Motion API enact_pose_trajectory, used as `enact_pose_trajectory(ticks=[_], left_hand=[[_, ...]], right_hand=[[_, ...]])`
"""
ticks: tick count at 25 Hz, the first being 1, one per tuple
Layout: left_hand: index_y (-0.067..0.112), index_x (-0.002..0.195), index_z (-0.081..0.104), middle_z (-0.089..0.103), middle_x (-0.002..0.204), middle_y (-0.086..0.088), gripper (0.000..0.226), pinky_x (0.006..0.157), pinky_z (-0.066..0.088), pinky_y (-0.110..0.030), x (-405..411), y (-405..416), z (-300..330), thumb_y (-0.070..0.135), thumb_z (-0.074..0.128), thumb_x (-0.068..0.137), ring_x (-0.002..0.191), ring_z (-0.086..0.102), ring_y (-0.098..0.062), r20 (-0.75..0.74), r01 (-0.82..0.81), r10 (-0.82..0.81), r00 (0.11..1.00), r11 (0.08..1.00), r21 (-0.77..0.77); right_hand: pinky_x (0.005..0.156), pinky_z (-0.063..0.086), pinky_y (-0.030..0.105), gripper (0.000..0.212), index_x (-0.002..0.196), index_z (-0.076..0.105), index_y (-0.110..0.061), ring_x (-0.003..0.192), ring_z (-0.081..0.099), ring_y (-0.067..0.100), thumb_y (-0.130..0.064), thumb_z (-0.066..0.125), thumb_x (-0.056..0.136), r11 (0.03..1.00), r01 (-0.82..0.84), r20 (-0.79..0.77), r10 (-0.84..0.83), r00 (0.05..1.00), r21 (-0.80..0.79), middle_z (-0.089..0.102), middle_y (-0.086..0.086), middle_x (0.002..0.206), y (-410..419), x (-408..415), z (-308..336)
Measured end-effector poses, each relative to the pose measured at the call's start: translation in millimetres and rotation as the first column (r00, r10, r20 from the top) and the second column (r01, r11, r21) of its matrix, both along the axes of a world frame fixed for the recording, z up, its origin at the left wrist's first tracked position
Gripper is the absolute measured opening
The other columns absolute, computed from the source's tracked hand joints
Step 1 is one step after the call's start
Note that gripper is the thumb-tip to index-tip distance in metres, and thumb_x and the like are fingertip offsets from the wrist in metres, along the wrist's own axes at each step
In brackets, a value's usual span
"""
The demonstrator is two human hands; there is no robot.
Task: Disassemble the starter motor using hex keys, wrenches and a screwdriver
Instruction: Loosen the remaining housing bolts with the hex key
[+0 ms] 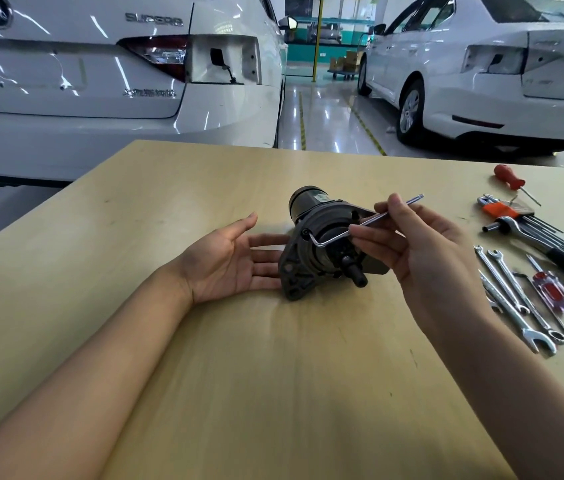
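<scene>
The left hand (228,258) lies palm-up and spread on the wooden table (239,375), fingers straight, their tips touching the mounting flange of the starter motor (322,244) and gripping nothing. The starter motor lies on its side near the table centre, between the two hands. Its long axis runs from the cylindrical rear housing, which points away toward the far table edge, to the pinion shaft, which points toward the viewer and slightly right. The right hand (422,247) pinches the long arm of an L-shaped hex key (360,225) between thumb and fingers; the short bent end sits at a socket-head bolt on the upper left of the flange. Whether it is fully seated cannot be determined. Judged progress: early stage. The housing appears fully assembled and no removed fasteners or parts are visible on the table. Remaining work: all flange bolts, housing separation and internal removal. To the right lie a hex key set (530,220), combination wrenches (516,296), and two red-handled screwdrivers (550,289).
</scene>
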State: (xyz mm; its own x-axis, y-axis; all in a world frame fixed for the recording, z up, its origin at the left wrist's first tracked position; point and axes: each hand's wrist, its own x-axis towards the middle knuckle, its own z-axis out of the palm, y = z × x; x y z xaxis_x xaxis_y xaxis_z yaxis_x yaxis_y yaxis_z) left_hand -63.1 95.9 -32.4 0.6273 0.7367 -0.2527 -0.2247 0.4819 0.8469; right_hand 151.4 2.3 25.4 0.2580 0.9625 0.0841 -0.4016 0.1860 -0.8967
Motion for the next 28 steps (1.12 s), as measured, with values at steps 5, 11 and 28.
enact_pose_trajectory(ticks=[5,11,28], left_hand=[[0.003,0.111,0.066,0.066,0.104,-0.022,0.055,0.085,0.056,-0.044,0.7,0.0,0.3,0.047,0.039,0.092,0.092,0.067,-0.033,0.002,0.009,-0.009,1.0,1.0,0.0],[0.003,0.115,0.063,0.067,0.104,-0.021,0.056,0.083,0.057,-0.043,1.3,-0.8,1.1,0.047,0.037,0.094,0.091,0.068,-0.033,-0.001,0.016,-0.016,1.0,1.0,-0.001],[0.003,0.116,0.062,0.066,0.106,-0.021,0.055,0.087,0.055,-0.044,0.7,-0.9,0.5,0.047,0.039,0.092,0.093,0.067,-0.033,-0.025,-0.004,0.004,1.0,1.0,0.016]], right_hand=[[0.059,0.056,0.022,0.017,0.082,0.058,-0.003,0.066,0.073,0.022,-0.016,0.059,0.092,1.0,0.013,0.0,-0.013,1.0,0.006,0.068,0.008,0.064,0.6,-0.6,-1.0],[0.061,0.056,0.021,0.017,0.082,0.057,-0.003,0.07,0.073,0.02,-0.015,0.057,0.093,1.0,0.012,-0.003,-0.012,1.0,0.027,0.068,0.005,0.062,0.4,0.3,-1.8],[0.064,0.057,0.022,0.02,0.078,0.055,-0.005,0.07,0.073,0.02,-0.014,0.055,0.096,0.997,0.067,0.082,-0.07,0.994,0.036,0.068,0.003,0.061,-6.9,-7.9,-0.5]])
